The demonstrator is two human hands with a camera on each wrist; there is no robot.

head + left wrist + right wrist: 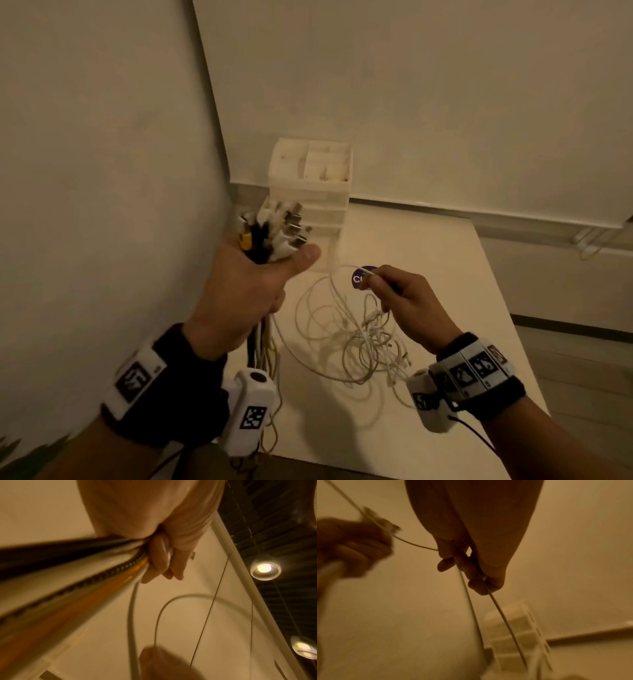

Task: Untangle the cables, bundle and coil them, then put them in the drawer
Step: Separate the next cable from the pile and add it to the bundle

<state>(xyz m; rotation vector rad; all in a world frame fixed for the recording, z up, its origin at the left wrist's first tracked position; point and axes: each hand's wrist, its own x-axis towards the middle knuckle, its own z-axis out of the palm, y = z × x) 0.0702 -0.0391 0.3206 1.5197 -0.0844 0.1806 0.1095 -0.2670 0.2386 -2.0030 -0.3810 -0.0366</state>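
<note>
Cables (356,339) half sorted: the left hand (239,291), at nine o'clock over the bench (445,260), has its fingers (159,561) wrapped tight round a bunch of plug ends (274,229) that fan upward, their leads hanging from the fist toward six o'clock. The right hand (407,301), at three o'clock, pinches one thin white lead (346,270) between thumb and fingertips (445,563), lifting a strand clear of the tangle that lies loose on the bench between the wrists. A drawer unit (313,192) stands at twelve o'clock against the wall, just behind the left fist, its drawers seemingly shut, though the dim light makes that hard to confirm; a round dark sticker (359,277) lies on the bench just beyond the right fingertips. The step in hand looks like freeing a single lead, and it is best done slowly: the right hand should follow the strand toward its free end, lifting rather than tugging, since a hard pull would likely cinch the knots below. The left grip should hold firm so gathered plugs do not slip back into the heap. Coiling and stowing are not yet begun.
</note>
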